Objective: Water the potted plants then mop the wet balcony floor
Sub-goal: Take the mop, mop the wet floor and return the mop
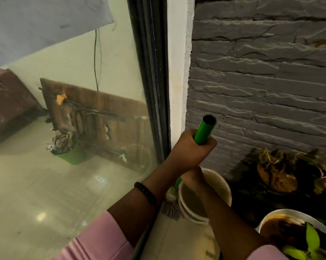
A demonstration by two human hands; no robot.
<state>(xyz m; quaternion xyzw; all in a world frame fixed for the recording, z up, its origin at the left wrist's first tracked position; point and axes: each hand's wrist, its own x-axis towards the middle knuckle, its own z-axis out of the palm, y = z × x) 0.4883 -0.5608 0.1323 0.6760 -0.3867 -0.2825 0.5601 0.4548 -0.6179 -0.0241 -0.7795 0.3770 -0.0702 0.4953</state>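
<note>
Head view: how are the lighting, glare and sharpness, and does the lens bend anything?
Head view: dim, warm light. The glass door has a hazy sheen and pale glints low down, so the room behind looks washed out. The plants sit in deep shadow. The hands on the mop handle are slightly soft. The door frame bows from the wide-angle lens.

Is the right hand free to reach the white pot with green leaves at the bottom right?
Probably not now: the right hand grips the mop handle low down. The pot lies near that forearm, nothing between.
</note>
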